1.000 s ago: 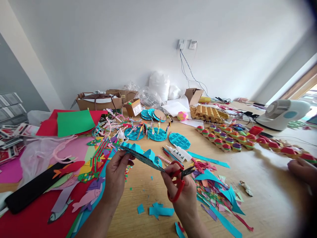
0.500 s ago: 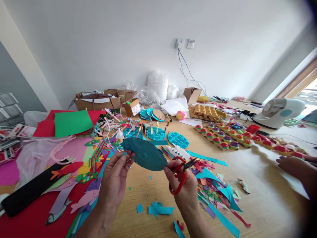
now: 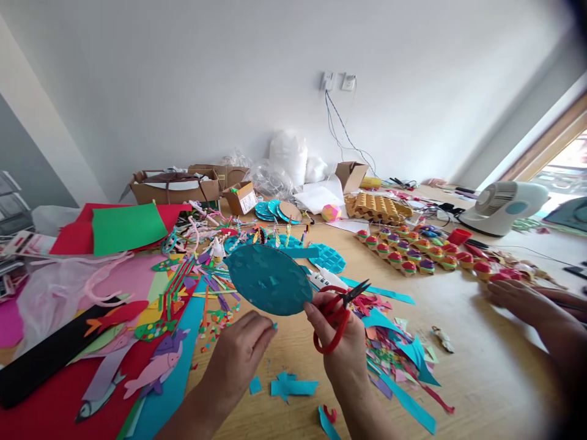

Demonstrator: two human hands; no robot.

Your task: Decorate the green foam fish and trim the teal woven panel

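Observation:
A round teal disc (image 3: 269, 280) is tilted up in front of me, its right edge pinched by my right hand (image 3: 337, 333). The same hand carries red-handled scissors (image 3: 337, 342), their dark blades slightly apart and pointing up to the right. Below the disc, clear of it, my left hand (image 3: 247, 342) pinches a tiny blue scrap (image 3: 275, 326) between its fingertips. Blue paper scraps (image 3: 293, 387) lie on the wooden table between my forearms.
Paper fish (image 3: 156, 366) and coloured sheets cover the left side. Paper offcuts (image 3: 398, 354) are heaped at the right. Behind are painted egg trays (image 3: 408, 250), boxes (image 3: 174, 186) and a white fan (image 3: 504, 208). Another person's hands (image 3: 527, 302) are at the far right.
My left hand has left the disc's left edge and moved down and right. The disc now faces me more fully. The other person's hand has moved left towards the egg trays.

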